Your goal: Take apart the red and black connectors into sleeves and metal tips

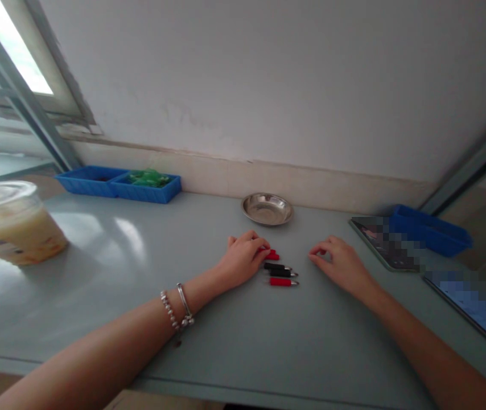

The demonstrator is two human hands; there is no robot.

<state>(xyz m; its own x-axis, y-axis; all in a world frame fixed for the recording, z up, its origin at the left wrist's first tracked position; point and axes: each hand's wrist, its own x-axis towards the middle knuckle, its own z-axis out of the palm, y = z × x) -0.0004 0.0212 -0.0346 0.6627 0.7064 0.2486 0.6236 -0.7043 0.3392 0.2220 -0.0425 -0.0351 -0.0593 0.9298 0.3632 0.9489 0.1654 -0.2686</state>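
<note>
My left hand (245, 257) has its thumb and fingers closed on a small red piece (272, 255) lying on the grey table (209, 336). Just below it, two short black pieces (277, 273) with metal tips and a red one (281, 282) lie side by side, tips to the right. To their right, my right hand (337, 263) hovers near the table; its thumb and index finger are curved toward each other with a gap between them, and nothing shows in it. A shallow metal dish (267, 209) stands behind, close to the wall.
Blue trays (140, 192) stand at the back left, one with green items. A lidded drink cup (16, 228) is at far left. To the right are a phone (383, 245), another blue tray (433, 230) and a lit screen (473, 310).
</note>
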